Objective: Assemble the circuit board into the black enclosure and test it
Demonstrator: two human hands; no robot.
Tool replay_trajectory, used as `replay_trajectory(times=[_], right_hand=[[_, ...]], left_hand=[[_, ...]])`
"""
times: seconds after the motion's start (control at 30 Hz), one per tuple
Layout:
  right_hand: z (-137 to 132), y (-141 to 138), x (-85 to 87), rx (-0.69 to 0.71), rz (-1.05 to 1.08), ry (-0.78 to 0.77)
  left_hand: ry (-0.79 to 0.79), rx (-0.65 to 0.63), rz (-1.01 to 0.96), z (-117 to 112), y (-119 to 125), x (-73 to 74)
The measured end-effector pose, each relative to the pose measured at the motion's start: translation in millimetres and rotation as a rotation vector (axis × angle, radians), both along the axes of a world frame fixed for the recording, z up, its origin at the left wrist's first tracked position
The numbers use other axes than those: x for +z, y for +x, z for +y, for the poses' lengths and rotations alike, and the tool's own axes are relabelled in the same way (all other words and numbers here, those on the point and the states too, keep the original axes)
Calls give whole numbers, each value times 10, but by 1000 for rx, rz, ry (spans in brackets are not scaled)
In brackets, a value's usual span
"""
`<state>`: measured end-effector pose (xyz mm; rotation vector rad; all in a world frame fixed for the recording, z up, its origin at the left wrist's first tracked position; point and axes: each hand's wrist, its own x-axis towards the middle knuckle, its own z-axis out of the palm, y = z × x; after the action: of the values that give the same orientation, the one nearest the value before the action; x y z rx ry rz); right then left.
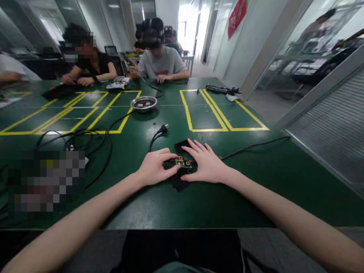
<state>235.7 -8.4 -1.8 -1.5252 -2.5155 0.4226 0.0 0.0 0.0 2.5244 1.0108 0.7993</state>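
A small green circuit board with copper-wound coils lies between my two hands, over black plastic casing pieces. My left hand has its thumb and index finger closed on the board's left end. My right hand is open on the other side, fingers spread. Its fingertips reach over the far black casing piece, and its thumb is by the near black casing piece. Whether the right thumb touches the board I cannot tell. Part of the board's right end is hidden by that hand.
A black power plug lies beyond my left hand. Farther off stands a metal bowl with small parts. Black cables coil at the left; another cable runs right. Yellow tape marks the green table. Several people sit across it.
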Motion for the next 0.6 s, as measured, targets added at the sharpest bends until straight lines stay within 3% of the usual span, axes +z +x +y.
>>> replay_trajectory(times=[0.27,0.43,0.6], right_hand=[[11,31,-13,2,47,52],[2,-18,-39,16,108,180],[-60,-162,-128,-83,131,296]], left_hand=[[-26,67,32,44,-26,5],[-59,77,117,81,-30,-7],[-65,92,177,129,-44,-5]])
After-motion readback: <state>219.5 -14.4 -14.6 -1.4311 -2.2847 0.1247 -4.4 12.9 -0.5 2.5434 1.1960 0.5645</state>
